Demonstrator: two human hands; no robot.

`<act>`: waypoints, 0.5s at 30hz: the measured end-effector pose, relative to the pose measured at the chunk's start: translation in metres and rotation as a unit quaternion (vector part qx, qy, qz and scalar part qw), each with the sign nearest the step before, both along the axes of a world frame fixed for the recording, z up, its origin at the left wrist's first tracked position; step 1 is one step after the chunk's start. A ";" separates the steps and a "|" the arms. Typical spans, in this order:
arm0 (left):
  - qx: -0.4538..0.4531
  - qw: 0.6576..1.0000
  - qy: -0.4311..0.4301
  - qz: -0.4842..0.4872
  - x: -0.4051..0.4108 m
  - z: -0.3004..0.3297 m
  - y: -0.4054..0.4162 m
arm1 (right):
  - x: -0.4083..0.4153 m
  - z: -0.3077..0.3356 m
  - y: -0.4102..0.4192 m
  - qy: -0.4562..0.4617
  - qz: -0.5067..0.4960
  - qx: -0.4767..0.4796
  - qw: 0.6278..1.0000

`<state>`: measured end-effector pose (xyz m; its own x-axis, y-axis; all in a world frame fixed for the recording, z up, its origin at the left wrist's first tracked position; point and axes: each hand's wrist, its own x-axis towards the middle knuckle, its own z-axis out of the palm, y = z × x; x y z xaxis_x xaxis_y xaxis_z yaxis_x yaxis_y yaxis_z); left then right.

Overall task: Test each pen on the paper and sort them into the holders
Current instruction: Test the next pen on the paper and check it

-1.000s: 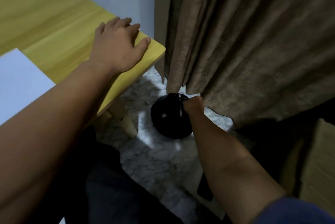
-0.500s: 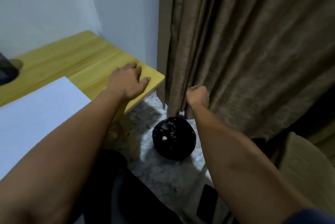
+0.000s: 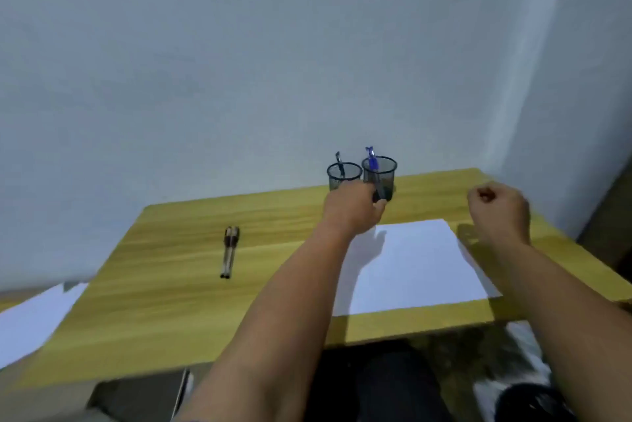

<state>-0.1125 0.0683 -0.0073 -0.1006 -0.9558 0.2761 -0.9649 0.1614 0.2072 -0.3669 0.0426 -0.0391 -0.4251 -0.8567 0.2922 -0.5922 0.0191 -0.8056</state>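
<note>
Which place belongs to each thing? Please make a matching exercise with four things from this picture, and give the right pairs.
Things:
1. blue pen
2. two pens
3. white paper
4. left hand

Places:
A. lying side by side on the table's left part
B. flat on the table between the two forearms
C. standing in the right holder
D. at the foot of the two holders

Pairs: 1-C, 2-A, 3-B, 4-D

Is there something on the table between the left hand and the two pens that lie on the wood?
Nothing visible. Between the left hand near the black mesh holders and the two dark pens lying side by side lies only bare yellow wooden table.
</note>
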 end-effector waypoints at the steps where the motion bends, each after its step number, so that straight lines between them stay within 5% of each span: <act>1: 0.001 0.999 0.009 0.031 0.029 -0.005 0.005 | 0.028 0.001 -0.005 0.004 0.036 -0.004 0.999; 9: 0.022 0.969 0.038 0.243 0.213 -0.057 0.044 | 0.237 -0.015 -0.009 0.046 0.348 0.102 0.931; 15: 0.017 0.962 0.079 0.261 0.272 -0.086 0.050 | 0.341 -0.042 0.009 0.068 0.459 0.207 0.861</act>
